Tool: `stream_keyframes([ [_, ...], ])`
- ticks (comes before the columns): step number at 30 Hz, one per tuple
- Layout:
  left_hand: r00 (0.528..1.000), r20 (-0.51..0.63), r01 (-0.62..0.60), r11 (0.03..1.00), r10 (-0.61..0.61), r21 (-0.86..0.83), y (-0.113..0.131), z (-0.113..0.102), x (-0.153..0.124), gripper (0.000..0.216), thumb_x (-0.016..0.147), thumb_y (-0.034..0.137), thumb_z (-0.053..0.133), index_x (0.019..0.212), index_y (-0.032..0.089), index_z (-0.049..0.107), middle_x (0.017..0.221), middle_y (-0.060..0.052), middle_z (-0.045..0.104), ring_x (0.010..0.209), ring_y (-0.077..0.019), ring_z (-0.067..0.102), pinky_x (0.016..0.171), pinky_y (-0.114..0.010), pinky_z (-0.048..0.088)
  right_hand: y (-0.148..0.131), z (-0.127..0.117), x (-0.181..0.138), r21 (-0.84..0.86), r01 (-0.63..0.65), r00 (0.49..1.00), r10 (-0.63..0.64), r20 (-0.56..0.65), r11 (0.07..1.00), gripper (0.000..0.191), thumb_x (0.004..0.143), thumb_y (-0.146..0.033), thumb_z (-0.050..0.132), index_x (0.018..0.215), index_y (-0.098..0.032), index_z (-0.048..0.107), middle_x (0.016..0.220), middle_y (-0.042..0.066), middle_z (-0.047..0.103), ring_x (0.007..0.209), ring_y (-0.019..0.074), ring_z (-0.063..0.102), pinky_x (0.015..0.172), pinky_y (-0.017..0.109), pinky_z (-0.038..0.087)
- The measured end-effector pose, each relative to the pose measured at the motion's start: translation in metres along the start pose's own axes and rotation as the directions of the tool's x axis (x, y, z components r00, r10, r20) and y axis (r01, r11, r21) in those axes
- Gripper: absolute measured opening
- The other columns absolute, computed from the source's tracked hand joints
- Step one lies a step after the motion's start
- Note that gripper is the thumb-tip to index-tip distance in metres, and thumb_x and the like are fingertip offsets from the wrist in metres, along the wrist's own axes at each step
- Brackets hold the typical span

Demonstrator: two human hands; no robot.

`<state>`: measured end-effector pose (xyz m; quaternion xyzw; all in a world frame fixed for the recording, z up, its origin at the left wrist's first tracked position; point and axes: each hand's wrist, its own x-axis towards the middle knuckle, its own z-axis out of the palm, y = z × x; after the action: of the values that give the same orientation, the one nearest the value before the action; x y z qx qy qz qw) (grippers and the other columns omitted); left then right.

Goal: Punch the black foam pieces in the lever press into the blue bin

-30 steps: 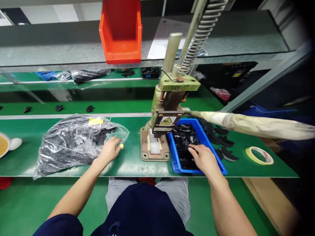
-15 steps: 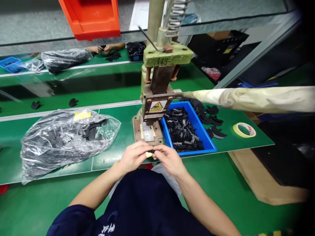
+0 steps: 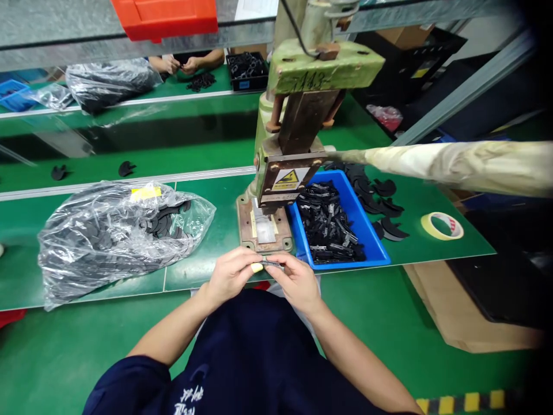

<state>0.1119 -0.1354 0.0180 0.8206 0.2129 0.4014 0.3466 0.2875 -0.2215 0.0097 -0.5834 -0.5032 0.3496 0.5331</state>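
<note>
Between my two hands, at the bench's front edge, is a small dark strip-like part (image 3: 273, 263). My left hand (image 3: 233, 272) pinches its left end, with something yellow around one fingertip. My right hand (image 3: 297, 282) grips the other end between thumb and fingers. Just beyond them stands a green hand press (image 3: 298, 144), its ram over a pale block (image 3: 264, 227) on the metal base. Right of the press, a blue bin (image 3: 375, 248) holds many black clip-like parts (image 3: 328, 222). The fingers partly cover the held part.
A clear plastic bag (image 3: 108, 248) of dark curved pieces lies at left. Loose curved pieces (image 3: 391, 230) and a tape roll (image 3: 442, 225) are at right. The wrapped press lever (image 3: 440, 164) reaches across right. Another person's hands (image 3: 181, 64) work across the bench.
The view has shifted, so the press appears larger and farther right. My hands keep hold of the dark part, and more of its length now shows between them.
</note>
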Motion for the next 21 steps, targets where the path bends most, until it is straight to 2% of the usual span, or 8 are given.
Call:
stream_keyframes([
  [6,1.000,-0.014,-0.016,0.999,0.015,-0.042,-0.004,0.001,-0.007,0.017,0.095,0.022,0.062,0.109,0.020,0.072,0.100,-0.008,0.075,0.090,-0.0157,0.071,0.080,-0.027,0.060,-0.006,0.002,0.002,-0.102,0.177,0.984,-0.179,-0.009,0.979,0.009,0.088,-0.030,0.068,0.094,-0.026,0.072,0.087,0.002,0.075,0.083,0.0167,0.070,0.078,0.031,0.058],
  [14,1.000,-0.023,-0.008,0.998,0.006,-0.067,-0.009,0.000,-0.010,0.017,0.094,0.020,0.063,0.109,0.020,0.072,0.100,-0.008,0.074,0.090,-0.0156,0.072,0.080,-0.027,0.060,-0.004,0.006,0.002,-0.204,0.229,0.973,-0.231,0.013,0.952,0.008,0.090,-0.028,0.065,0.096,-0.024,0.069,0.087,0.002,0.075,0.081,0.0159,0.070,0.075,0.030,0.059],
  [16,0.999,-0.035,0.027,0.997,-0.029,-0.069,-0.010,0.000,-0.011,0.016,0.094,0.021,0.063,0.107,0.020,0.072,0.100,-0.008,0.074,0.090,-0.0159,0.071,0.081,-0.028,0.060,-0.004,0.006,0.002,-0.232,0.238,0.970,-0.241,0.014,0.943,0.008,0.090,-0.028,0.065,0.097,-0.024,0.069,0.087,0.002,0.074,0.080,0.0160,0.070,0.073,0.030,0.059],
  [18,0.989,-0.113,0.088,0.994,-0.095,-0.066,-0.009,0.002,-0.013,0.012,0.092,0.023,0.066,0.102,0.019,0.071,0.097,-0.007,0.073,0.088,-0.0159,0.070,0.080,-0.029,0.060,-0.003,0.007,0.003,-0.266,0.250,0.966,-0.260,-0.002,0.931,0.009,0.091,-0.026,0.064,0.099,-0.024,0.068,0.088,0.002,0.074,0.081,0.0164,0.070,0.075,0.031,0.060],
  [20,0.959,-0.190,0.192,0.974,-0.212,-0.119,-0.006,0.006,-0.015,0.008,0.091,0.024,0.067,0.096,0.018,0.070,0.092,-0.006,0.070,0.084,-0.0150,0.069,0.075,-0.027,0.060,0.000,0.009,0.004,-0.309,0.263,0.958,-0.286,-0.033,0.914,0.011,0.091,-0.024,0.062,0.101,-0.024,0.068,0.091,0.004,0.074,0.085,0.0181,0.070,0.080,0.034,0.060],
  [21,0.941,-0.192,0.249,0.954,-0.280,-0.169,-0.004,0.009,-0.016,0.009,0.091,0.025,0.068,0.095,0.018,0.069,0.092,-0.006,0.069,0.083,-0.0144,0.068,0.074,-0.026,0.060,0.001,0.010,0.005,-0.331,0.270,0.953,-0.301,-0.046,0.904,0.013,0.091,-0.023,0.061,0.102,-0.024,0.068,0.092,0.005,0.074,0.087,0.0191,0.070,0.082,0.037,0.060],
])
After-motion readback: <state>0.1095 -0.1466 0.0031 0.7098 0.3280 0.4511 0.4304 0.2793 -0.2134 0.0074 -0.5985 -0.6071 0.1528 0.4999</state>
